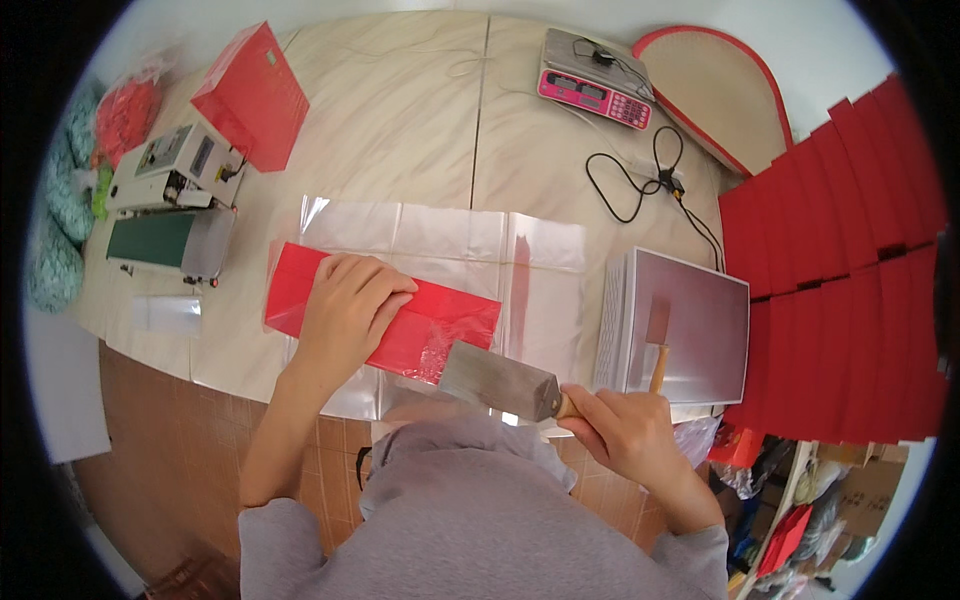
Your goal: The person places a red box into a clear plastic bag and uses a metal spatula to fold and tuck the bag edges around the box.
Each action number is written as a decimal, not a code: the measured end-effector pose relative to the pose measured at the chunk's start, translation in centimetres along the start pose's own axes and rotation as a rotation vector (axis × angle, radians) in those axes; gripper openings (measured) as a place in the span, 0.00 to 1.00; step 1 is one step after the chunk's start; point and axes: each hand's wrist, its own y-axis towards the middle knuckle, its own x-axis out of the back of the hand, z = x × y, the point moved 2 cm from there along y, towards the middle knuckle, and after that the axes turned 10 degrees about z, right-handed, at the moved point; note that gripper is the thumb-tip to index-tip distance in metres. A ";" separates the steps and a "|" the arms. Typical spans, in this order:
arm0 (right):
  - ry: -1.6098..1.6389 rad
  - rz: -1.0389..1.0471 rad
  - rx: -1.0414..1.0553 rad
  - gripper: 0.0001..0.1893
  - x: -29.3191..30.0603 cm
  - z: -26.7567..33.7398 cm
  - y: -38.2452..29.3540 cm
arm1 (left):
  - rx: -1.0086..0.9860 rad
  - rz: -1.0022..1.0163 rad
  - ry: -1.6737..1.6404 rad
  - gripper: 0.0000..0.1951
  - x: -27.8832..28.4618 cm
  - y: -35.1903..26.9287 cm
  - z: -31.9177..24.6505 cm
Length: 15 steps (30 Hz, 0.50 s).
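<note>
A long red box (465, 311), partly covered in crinkled clear plastic film, lies at a slant in front of me. My left hand (352, 307) grips it from above, its thumb and fingers drawn together over the box's upper side. In my right hand (626, 431) is the wooden handle of a wide metal spatula (499, 379). The far end of its blade is at the box's lower right corner; whether it touches cannot be told. Beneath the box is a spread sheet of clear plastic film (551, 247). The spatula's handle is mostly hidden by my fingers.
To the right, a flat metal plate (709, 330) on a white body bears a second spatula (660, 367). Red boxes (817, 225) are stacked beyond it. A pink scale (592, 94), black cables (637, 195) and a woven tray (712, 82) are at the back. A belt machine (172, 202) stands left.
</note>
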 end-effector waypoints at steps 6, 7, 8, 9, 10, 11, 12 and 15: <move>0.024 -0.109 0.032 0.11 -0.2 -1.5 2.7 | -0.030 0.014 0.039 0.08 1.3 1.3 -1.3; 0.032 -0.120 0.032 0.10 -0.2 -1.7 2.9 | -0.038 0.004 0.043 0.09 1.6 1.6 -1.6; 0.040 -0.130 0.032 0.10 -0.2 -1.8 3.2 | -0.045 -0.006 0.048 0.11 1.9 1.9 -1.9; 0.045 -0.129 0.032 0.10 -0.2 -2.0 3.4 | -0.061 0.002 0.053 0.12 2.1 2.2 -2.1; 0.050 -0.128 0.032 0.10 -0.2 -2.1 3.6 | -0.077 0.011 0.058 0.14 2.3 2.6 -2.3; 0.055 -0.127 0.032 0.10 -0.2 -2.3 3.8 | -0.095 0.019 0.062 0.16 2.4 3.1 -2.4; 0.057 -0.099 0.026 0.10 -0.2 -2.4 3.9 | -0.104 0.052 0.065 0.18 2.5 3.5 -2.5; 0.068 -0.042 0.017 0.12 0.0 -2.7 4.2 | -0.137 0.150 0.075 0.22 2.5 4.9 -2.8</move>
